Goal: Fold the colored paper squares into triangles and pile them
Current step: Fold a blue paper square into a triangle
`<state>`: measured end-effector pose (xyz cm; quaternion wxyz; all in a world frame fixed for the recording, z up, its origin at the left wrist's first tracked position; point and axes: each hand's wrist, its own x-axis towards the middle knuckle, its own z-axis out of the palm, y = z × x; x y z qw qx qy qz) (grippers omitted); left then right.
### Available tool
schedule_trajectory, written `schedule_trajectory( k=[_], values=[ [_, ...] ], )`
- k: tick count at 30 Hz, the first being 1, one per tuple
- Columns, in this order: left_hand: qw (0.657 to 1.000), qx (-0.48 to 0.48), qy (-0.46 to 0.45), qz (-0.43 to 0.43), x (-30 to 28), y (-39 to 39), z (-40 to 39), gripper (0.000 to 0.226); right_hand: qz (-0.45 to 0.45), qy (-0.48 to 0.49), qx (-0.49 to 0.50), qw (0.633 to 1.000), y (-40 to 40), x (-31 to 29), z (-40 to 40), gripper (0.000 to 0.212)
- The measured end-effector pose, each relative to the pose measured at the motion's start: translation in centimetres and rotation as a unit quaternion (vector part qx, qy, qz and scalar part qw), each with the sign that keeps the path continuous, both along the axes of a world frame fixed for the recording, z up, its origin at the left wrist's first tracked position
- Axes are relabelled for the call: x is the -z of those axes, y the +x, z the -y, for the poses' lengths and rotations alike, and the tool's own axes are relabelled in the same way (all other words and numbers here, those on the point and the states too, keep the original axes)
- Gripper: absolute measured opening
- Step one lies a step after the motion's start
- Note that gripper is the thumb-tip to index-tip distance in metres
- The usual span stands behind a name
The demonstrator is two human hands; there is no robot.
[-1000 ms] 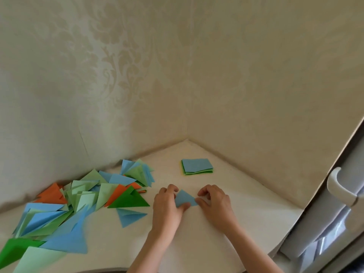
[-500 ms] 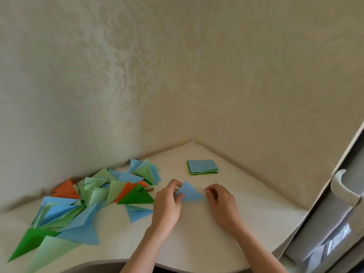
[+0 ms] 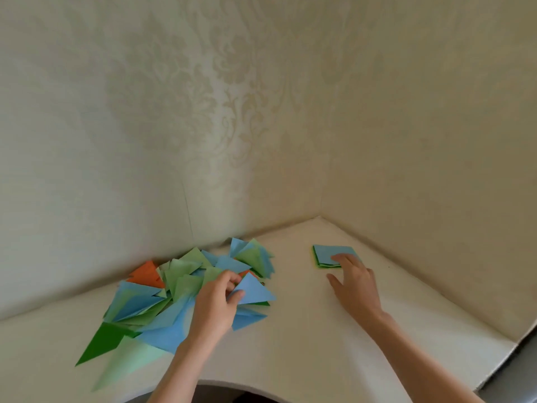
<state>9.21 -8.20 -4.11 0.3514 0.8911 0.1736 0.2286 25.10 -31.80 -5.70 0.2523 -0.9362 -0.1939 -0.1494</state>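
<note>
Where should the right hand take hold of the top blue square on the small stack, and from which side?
Take the top blue square by its near right corner, coming from above, where the right hand already rests its fingertips. The sheet lies flat on the stack of squares, so probably slide that corner off the edge, then pinch it with the thumb beneath.

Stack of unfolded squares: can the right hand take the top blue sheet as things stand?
Probably yes. The right hand already has its fingers resting on the stack of unfolded squares, with nothing lying over it. The left hand is away, holding a blue triangle.
</note>
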Motion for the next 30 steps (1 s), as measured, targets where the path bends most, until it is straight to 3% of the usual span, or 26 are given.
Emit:
schedule_trajectory(
  k=[4,9,16,22,30],
  values=[
    [1.000,-0.006,0.005,0.000,1.0,0.5,-0.6,0.012,-0.010,-0.053,0.006,0.999,2.2,0.3,-0.9,0.054],
    [1.000,-0.007,-0.006,0.009,1.9,1.5,-0.7,0.013,-0.037,-0.117,0.021,0.992,3.2,0.7,-2.1,0.049],
    [0.999,-0.016,-0.013,0.024,3.0,2.4,-0.6,0.022,0.061,-0.088,0.039,0.994,2.8,2.2,-3.3,0.013],
    [0.997,-0.030,0.043,0.050,2.4,2.4,-0.6,0.033,0.100,-0.066,0.079,0.990,2.0,1.6,-3.1,0.021],
    [0.991,0.013,0.054,0.120,-0.6,3.7,3.2,0.033,0.212,0.035,-0.012,0.977,-0.3,-1.2,0.0,0.016]
  ],
)
